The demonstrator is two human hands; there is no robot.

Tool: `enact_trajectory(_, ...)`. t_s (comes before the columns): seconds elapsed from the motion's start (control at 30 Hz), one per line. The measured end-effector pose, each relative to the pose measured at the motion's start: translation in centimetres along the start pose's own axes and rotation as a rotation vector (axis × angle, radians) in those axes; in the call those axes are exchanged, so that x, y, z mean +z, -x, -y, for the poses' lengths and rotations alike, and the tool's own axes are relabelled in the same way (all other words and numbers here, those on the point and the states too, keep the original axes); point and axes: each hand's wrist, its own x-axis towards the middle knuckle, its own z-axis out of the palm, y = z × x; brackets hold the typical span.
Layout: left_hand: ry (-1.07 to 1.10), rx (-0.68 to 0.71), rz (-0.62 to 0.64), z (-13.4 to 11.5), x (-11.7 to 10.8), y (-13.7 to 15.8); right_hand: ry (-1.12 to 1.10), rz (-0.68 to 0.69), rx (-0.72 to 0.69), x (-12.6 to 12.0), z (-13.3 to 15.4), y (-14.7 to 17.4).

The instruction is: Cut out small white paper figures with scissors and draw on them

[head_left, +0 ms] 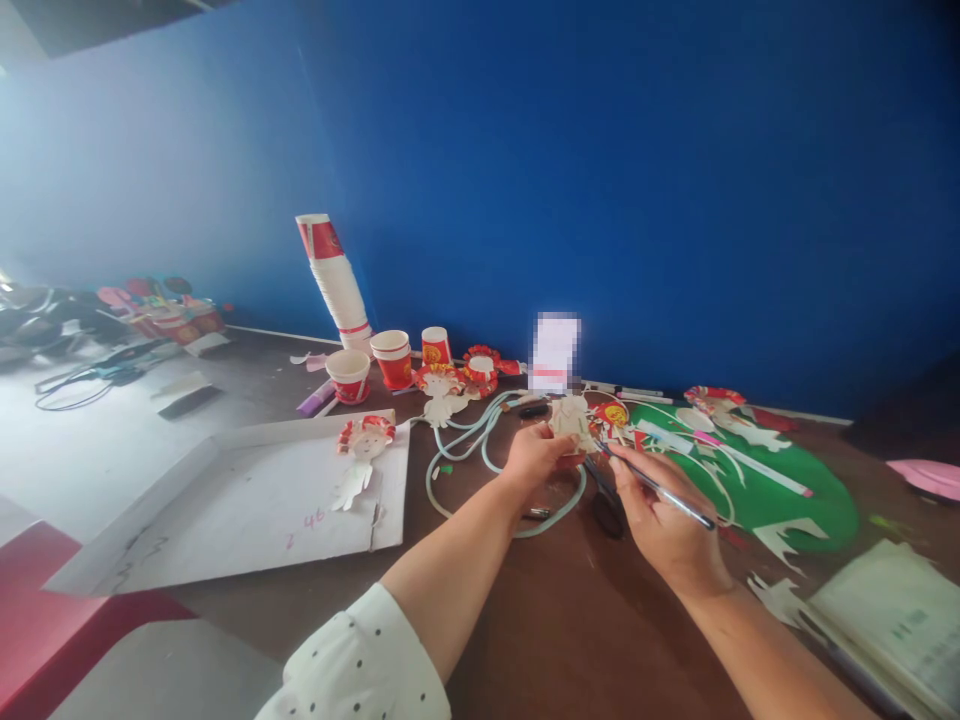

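Note:
My left hand pinches a white paper cutout with faint markings, holding it up over the table. In my right hand is a dark pen, its tip close to the cutout's right edge. Beneath my hands lie black-handled scissors, partly hidden. A looped pale blue cable runs around and behind my left hand. Paper figures with red frills lie about: one figure on the white box lid, another figure by the cups.
A tall leaning stack of paper cups and several red cups stand along the blue wall. A white box lid lies left. On the right are a green sheet with scraps, a pink marker and a tissue pack.

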Motion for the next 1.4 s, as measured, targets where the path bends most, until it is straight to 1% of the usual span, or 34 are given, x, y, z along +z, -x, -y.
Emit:
enact_trajectory(0.17,-0.021,-0.005,0.009,-0.15,0.17,0.14,0.000,0.003,0.029,0.02,-0.06,0.09)
enact_trajectory(0.57,-0.095,-0.022,0.006,-0.22,0.51,0.43,0.013,0.020,0.035,-0.03,0.03,-0.02)
enact_trajectory(0.93,-0.091,-0.011,0.030,-0.10,0.39,0.36,0.030,0.018,0.026,0.07,0.03,-0.12)
enact_trajectory(1.1,-0.092,-0.008,0.014,-0.08,0.43,0.42,0.035,0.020,0.028,-0.01,-0.02,-0.06)
enact_trajectory(1.4,-0.093,-0.006,0.024,0.03,0.22,0.27,0.054,0.021,0.043,-0.04,-0.02,0.07)
